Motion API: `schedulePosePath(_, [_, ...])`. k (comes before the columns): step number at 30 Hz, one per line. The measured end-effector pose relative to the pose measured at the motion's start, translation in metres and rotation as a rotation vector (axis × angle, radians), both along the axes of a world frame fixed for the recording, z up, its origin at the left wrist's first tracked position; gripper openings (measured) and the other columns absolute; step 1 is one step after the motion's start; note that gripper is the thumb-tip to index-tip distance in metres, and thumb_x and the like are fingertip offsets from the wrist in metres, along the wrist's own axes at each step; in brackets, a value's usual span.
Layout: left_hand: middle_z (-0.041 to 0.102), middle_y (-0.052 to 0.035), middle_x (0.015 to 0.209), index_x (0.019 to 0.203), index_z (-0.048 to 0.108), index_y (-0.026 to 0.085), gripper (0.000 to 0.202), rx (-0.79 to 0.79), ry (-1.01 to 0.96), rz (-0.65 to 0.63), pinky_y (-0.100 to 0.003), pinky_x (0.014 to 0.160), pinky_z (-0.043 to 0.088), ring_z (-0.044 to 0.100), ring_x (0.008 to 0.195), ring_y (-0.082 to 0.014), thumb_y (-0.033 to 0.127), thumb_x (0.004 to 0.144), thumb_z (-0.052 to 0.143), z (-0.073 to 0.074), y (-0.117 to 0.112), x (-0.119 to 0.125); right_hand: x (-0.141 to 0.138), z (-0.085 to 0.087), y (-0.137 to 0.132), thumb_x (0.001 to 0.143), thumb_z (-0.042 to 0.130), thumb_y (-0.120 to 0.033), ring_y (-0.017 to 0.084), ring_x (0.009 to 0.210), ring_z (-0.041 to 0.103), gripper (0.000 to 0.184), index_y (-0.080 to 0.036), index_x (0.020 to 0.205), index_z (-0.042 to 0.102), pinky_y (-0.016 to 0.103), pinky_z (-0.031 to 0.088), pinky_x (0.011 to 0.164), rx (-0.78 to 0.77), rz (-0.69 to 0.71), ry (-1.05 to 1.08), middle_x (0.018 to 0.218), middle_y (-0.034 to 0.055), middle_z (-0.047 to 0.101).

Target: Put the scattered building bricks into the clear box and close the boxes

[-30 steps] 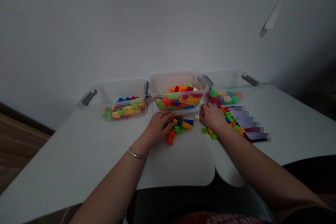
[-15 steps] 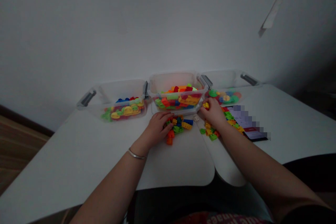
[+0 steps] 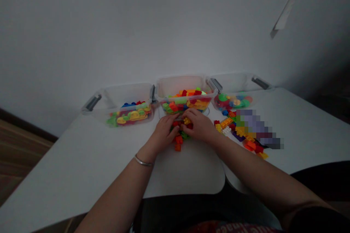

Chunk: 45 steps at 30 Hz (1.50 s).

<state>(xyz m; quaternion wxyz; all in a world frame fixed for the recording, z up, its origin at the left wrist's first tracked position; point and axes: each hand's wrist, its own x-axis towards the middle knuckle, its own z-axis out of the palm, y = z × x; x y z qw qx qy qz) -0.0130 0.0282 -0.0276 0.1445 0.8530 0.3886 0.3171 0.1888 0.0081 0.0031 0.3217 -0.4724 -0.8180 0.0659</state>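
Note:
My left hand (image 3: 164,131) curls around the left side of a cluster of plastic building bricks on the table, thumb against its near side. Orange bricks (image 3: 178,142) stick out toward me below that hand, and some green ones show between the hands. From the right, my right hand (image 3: 201,125) reaches over the same cluster with bent fingers. A yellow building brick (image 3: 187,120) is between its fingers, touching or just above the cluster. My fingers cover much of the cluster, so how its bricks join cannot be made out.
Behind the hands stands a clear bin (image 3: 183,99) of bricks, between a left bin (image 3: 131,111) and a right bin (image 3: 232,98) of colourful pieces. Loose bricks (image 3: 240,131) lie on the white table (image 3: 82,160) at right, beside a blurred flat device or sheet (image 3: 257,127).
My right hand has moved left from the loose bricks to the cluster, bringing a yellow building brick. My left hand has stayed around the cluster.

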Motion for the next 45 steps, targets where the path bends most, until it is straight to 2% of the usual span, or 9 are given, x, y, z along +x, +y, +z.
schedulePosePath(9, [0.058,-0.0182,0.139,0.144,0.049,0.012,0.051,0.017,-0.007,0.017,-0.052,0.113,0.038,0.052,0.13,-0.0301,0.03,0.097,0.044,0.004,0.001,-0.002,-0.024,-0.004,0.009,0.092,0.056,-0.026,0.026,0.118,0.056,0.035,-0.013,0.124,0.062,0.04,0.047,0.1,-0.113,0.012,-0.159,0.131,0.0137,0.062])
schedulePosePath(16, [0.05,-0.0191,0.145,0.153,0.037,0.016,0.066,0.064,0.06,-0.027,-0.055,0.114,0.037,0.046,0.134,-0.0335,0.043,0.095,0.054,0.009,-0.008,0.0,-0.014,0.002,0.004,0.095,0.058,-0.031,0.027,0.122,0.055,0.038,-0.015,0.129,0.059,0.041,0.049,0.098,-0.1,-0.004,-0.158,0.134,0.0146,0.059])
schedulePosePath(20, [0.048,-0.0196,0.147,0.154,0.036,0.018,0.066,0.092,0.111,-0.067,-0.056,0.115,0.035,0.044,0.135,-0.0341,0.043,0.096,0.055,0.011,-0.01,-0.001,0.008,0.014,-0.002,0.094,0.056,-0.032,0.026,0.119,0.058,0.039,-0.015,0.129,0.06,0.04,0.048,0.102,-0.088,-0.012,-0.158,0.129,0.0129,0.063])
schedulePosePath(24, [0.048,-0.018,0.146,0.149,0.044,0.02,0.058,0.119,0.174,-0.075,-0.058,0.115,0.034,0.044,0.135,-0.0343,0.039,0.096,0.056,0.012,-0.012,-0.001,0.049,0.015,-0.023,0.094,0.056,-0.037,0.028,0.121,0.059,0.04,-0.015,0.126,0.065,0.042,0.046,0.104,-0.043,-0.175,-0.242,0.134,0.0152,0.062])
schedulePosePath(28, [0.049,-0.0155,0.146,0.146,0.049,0.023,0.053,0.113,0.206,-0.083,-0.057,0.114,0.037,0.044,0.135,-0.0335,0.035,0.095,0.058,0.016,-0.014,-0.001,0.088,-0.01,-0.051,0.091,0.059,-0.047,0.041,0.13,0.049,0.052,-0.011,0.129,0.065,0.056,0.04,0.107,0.032,-0.504,-0.459,0.142,0.0222,0.057])
schedulePosePath(30, [0.049,-0.0151,0.145,0.144,0.051,0.024,0.05,0.107,0.2,-0.084,-0.057,0.114,0.038,0.045,0.134,-0.033,0.034,0.095,0.057,0.017,-0.016,0.0,0.101,-0.025,-0.061,0.091,0.057,-0.052,0.043,0.135,0.044,0.058,-0.012,0.134,0.062,0.059,0.038,0.108,0.039,-0.6,-0.495,0.147,0.0224,0.053])
schedulePosePath(35, [0.052,-0.0154,0.143,0.142,0.054,0.023,0.047,0.103,0.172,-0.092,-0.057,0.113,0.038,0.047,0.132,-0.0327,0.034,0.096,0.055,0.017,-0.017,0.0,0.106,-0.04,-0.062,0.094,0.048,-0.054,0.038,0.135,0.047,0.062,-0.012,0.14,0.058,0.053,0.038,0.109,-0.03,-0.56,-0.468,0.145,0.0199,0.055])
schedulePosePath(42, [0.055,-0.0151,0.141,0.14,0.056,0.023,0.045,0.114,0.175,-0.086,-0.056,0.112,0.039,0.049,0.13,-0.0323,0.032,0.096,0.054,0.014,-0.013,-0.001,0.085,-0.031,-0.049,0.086,0.059,-0.059,0.039,0.139,0.044,0.071,-0.02,0.144,0.053,0.058,0.036,0.11,-0.12,-0.45,-0.439,0.153,0.0152,0.049])
schedulePosePath(45, [0.055,-0.0167,0.14,0.139,0.056,0.02,0.045,0.113,0.173,-0.082,-0.057,0.11,0.04,0.05,0.129,-0.033,0.032,0.096,0.053,0.014,-0.013,-0.001,0.079,-0.029,-0.043,0.088,0.056,-0.056,0.04,0.138,0.044,0.065,-0.02,0.142,0.055,0.057,0.036,0.108,-0.13,-0.429,-0.458,0.152,0.0146,0.051])
